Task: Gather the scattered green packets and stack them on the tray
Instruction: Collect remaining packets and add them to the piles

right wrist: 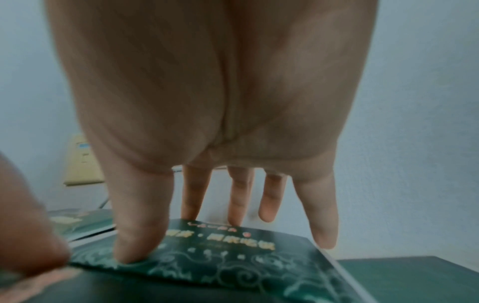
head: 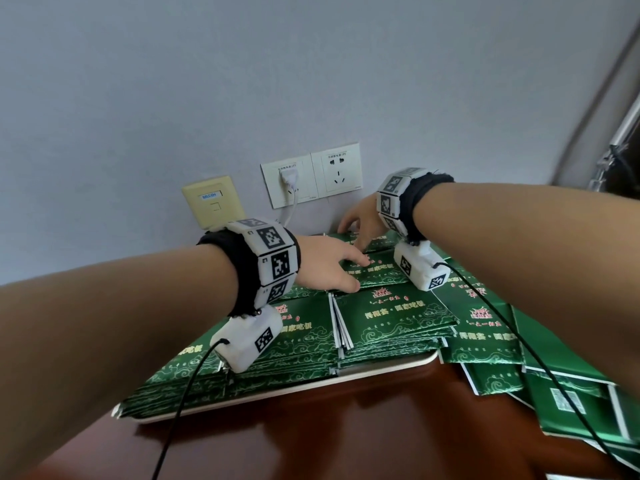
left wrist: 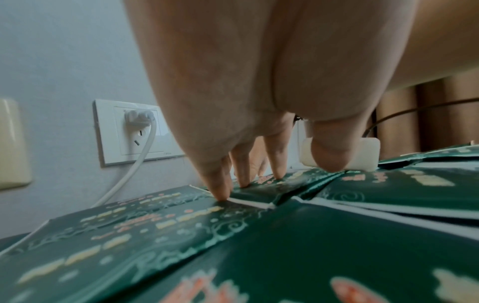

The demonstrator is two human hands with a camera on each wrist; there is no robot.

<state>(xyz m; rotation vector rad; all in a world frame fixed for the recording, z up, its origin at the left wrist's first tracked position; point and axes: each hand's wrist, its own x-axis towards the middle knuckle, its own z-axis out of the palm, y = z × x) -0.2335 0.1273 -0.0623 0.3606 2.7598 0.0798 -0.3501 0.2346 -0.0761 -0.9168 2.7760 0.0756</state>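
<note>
Loose green packets (head: pixel 568 393) spill off the tray's right side onto the bench (head: pixel 346 438). Tray (head: pixel 391 367) carries several stacks. Left hand (head: pixel 329 268) and right hand (head: pixel 363 225), fingers straight, press the far stack (head: pixel 377 271) flat by the wall, likely squaring its edges so it stays aligned.
</note>
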